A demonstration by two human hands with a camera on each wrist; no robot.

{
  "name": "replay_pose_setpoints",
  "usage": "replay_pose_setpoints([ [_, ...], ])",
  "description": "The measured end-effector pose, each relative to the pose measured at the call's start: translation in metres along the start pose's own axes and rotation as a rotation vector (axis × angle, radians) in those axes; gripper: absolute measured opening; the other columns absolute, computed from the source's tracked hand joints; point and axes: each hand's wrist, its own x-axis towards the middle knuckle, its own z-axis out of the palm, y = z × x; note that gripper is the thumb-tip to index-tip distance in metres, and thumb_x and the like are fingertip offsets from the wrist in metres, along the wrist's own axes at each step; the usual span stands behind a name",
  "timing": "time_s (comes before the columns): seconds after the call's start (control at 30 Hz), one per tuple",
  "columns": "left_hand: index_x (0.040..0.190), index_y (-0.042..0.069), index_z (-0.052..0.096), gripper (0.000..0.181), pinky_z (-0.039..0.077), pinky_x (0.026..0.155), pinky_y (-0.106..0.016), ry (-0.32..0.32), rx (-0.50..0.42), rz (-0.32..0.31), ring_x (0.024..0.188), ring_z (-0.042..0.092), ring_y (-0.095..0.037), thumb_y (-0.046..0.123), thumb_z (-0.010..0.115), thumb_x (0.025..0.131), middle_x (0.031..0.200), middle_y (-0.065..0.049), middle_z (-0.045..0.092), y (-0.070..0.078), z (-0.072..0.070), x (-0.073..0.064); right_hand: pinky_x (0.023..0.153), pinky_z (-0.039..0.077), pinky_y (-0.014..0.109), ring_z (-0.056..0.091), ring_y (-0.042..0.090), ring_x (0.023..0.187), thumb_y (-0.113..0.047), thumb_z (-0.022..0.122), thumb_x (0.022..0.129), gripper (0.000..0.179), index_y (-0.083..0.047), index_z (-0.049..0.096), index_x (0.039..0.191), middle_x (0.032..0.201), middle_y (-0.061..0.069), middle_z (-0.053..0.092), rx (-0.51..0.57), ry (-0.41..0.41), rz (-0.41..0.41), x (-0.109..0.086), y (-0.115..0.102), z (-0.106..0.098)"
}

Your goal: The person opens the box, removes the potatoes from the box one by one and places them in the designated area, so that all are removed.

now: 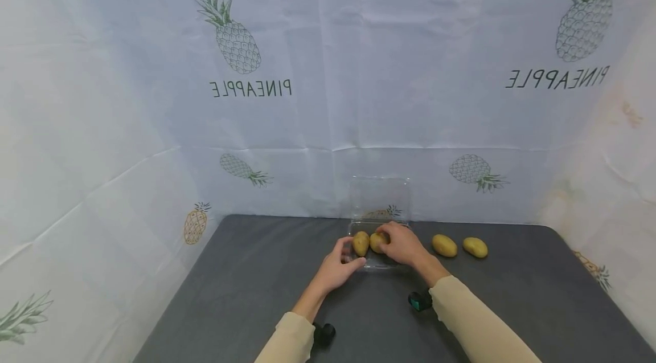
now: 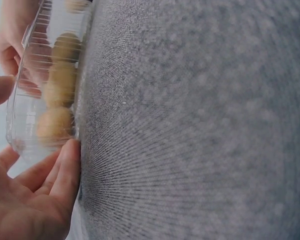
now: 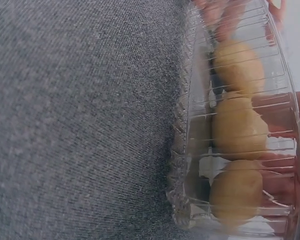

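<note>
At lower centre the right hand (image 1: 402, 244) is gripping a potato (image 1: 375, 244) in the clear box (image 1: 376, 264), the loosely spread left hand (image 1: 335, 268) touching its side — two loose potatoes (image 1: 444, 245) are lying rightward, nearer the right hand.

Soft, even light fills the head view, bluish across the back cloth (image 1: 348, 112) and warmer toward the right side. The plastic box (image 3: 196, 132) catches thin pale glints, and the potatoes (image 3: 239, 127) behind its wall look soft-edged. The table (image 2: 190, 125) blurs toward the left wrist view's right edge
</note>
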Motion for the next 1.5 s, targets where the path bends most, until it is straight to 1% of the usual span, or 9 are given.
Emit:
replay_pose_setpoints([
  [0.17, 0.15, 0.021, 0.043, 0.064, 0.047, 0.075, -0.038, 0.004, 0.001, 0.005, 0.097, 0.058, -0.015, 0.042, 0.07, 0.096, 0.135, -0.014, 0.058, 0.001, -0.001, 0.0, 0.08, 0.051, 0.047, 0.062, 0.023, 0.089, -0.023, 0.078, 0.09, 0.033, -0.01, 0.072, 0.12, 0.109, 0.005, 0.064, -0.023, -0.006, 0.019, 0.0, -0.003, 0.0],
  [0.3, 0.15, 0.02, 0.043, 0.063, 0.047, 0.075, -0.039, 0.006, -0.002, 0.007, 0.098, 0.058, -0.016, 0.039, 0.07, 0.096, 0.136, -0.015, 0.058, 0.002, -0.001, -0.002, 0.078, 0.052, 0.047, 0.062, 0.023, 0.087, -0.025, 0.08, 0.088, 0.035, -0.01, 0.072, 0.119, 0.109, 0.007, 0.063, -0.041, -0.01, 0.025, -0.001, -0.006, 0.0],
  [0.4, 0.15, 0.018, 0.043, 0.062, 0.047, 0.075, -0.04, 0.006, -0.001, 0.007, 0.098, 0.058, -0.018, 0.035, 0.07, 0.097, 0.135, -0.015, 0.058, 0.002, 0.0, -0.003, 0.077, 0.052, 0.047, 0.061, 0.023, 0.085, -0.025, 0.082, 0.086, 0.037, -0.009, 0.072, 0.118, 0.107, 0.007, 0.062, -0.064, -0.016, 0.018, -0.002, -0.007, 0.0],
  [0.6, 0.149, 0.019, 0.045, 0.061, 0.048, 0.076, -0.041, 0.018, 0.002, -0.008, 0.099, 0.058, -0.017, 0.036, 0.071, 0.096, 0.133, -0.014, 0.059, 0.002, 0.001, -0.001, 0.077, 0.052, 0.046, 0.06, 0.021, 0.083, -0.027, 0.084, 0.084, 0.041, -0.009, 0.072, 0.118, 0.104, 0.006, 0.062, -0.087, -0.012, 0.008, -0.003, -0.006, 0.0],
  [0.83, 0.149, 0.018, 0.045, 0.062, 0.049, 0.077, -0.042, 0.018, 0.003, -0.008, 0.099, 0.058, -0.019, 0.036, 0.071, 0.096, 0.131, -0.014, 0.06, 0.003, 0.002, -0.003, 0.079, 0.052, 0.046, 0.061, 0.022, 0.086, -0.022, 0.084, 0.083, 0.04, -0.007, 0.072, 0.119, 0.108, 0.006, 0.06, -0.032, -0.011, -0.001, -0.005, -0.003, 0.001],
  [1.1, 0.148, 0.021, 0.046, 0.06, 0.049, 0.077, -0.04, 0.025, 0.019, -0.025, 0.101, 0.058, -0.018, 0.039, 0.07, 0.096, 0.129, -0.012, 0.061, 0.004, 0.0, -0.001, 0.08, 0.051, 0.045, 0.059, 0.022, 0.093, -0.015, 0.081, 0.084, 0.04, -0.006, 0.07, 0.122, 0.112, 0.006, 0.057, 0.046, -0.027, -0.025, -0.007, -0.006, -0.008],
  [1.3, 0.146, 0.021, 0.047, 0.06, 0.048, 0.077, -0.04, 0.031, 0.018, -0.017, 0.098, 0.058, -0.017, 0.038, 0.072, 0.095, 0.127, -0.011, 0.062, 0.004, 0.001, 0.0, 0.08, 0.052, 0.045, 0.059, 0.023, 0.094, -0.012, 0.08, 0.084, 0.041, -0.005, 0.069, 0.123, 0.113, 0.007, 0.057, 0.116, 0.006, -0.049, -0.012, -0.009, -0.018],
  [1.5, 0.146, 0.02, 0.047, 0.06, 0.048, 0.076, -0.041, 0.034, 0.019, -0.012, 0.098, 0.058, -0.017, 0.038, 0.072, 0.095, 0.126, -0.011, 0.062, 0.003, 0.002, -0.002, 0.08, 0.053, 0.044, 0.059, 0.023, 0.095, -0.012, 0.08, 0.084, 0.041, -0.004, 0.069, 0.123, 0.115, 0.009, 0.057, 0.139, 0.038, -0.062, -0.02, -0.013, -0.024],
])
